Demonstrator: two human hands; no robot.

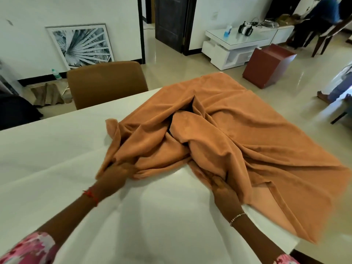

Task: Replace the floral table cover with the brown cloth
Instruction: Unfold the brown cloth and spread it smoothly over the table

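Far beyond the left hand [114, 173], a framed leaf print [82, 44] is leaned against the wall, and a tan chair [106, 82] is drawn up to the far side of the white bench [57, 149]. The left hand (a red thread [91, 195] is worn at its wrist) is closed around a gathered bunch of the brown cloth [238, 121], with one end heaped just beyond its fingers. From this hand the cloth is spread rightward in deep folds and is draped over the bench edge beside the right hand [222, 187]. A fold of cloth is gripped by the right hand (somewhat blurred), with a bracelet [237, 218] at the wrist. Far beyond it, to the right, a red-brown box [268, 65] is stood on the floor.
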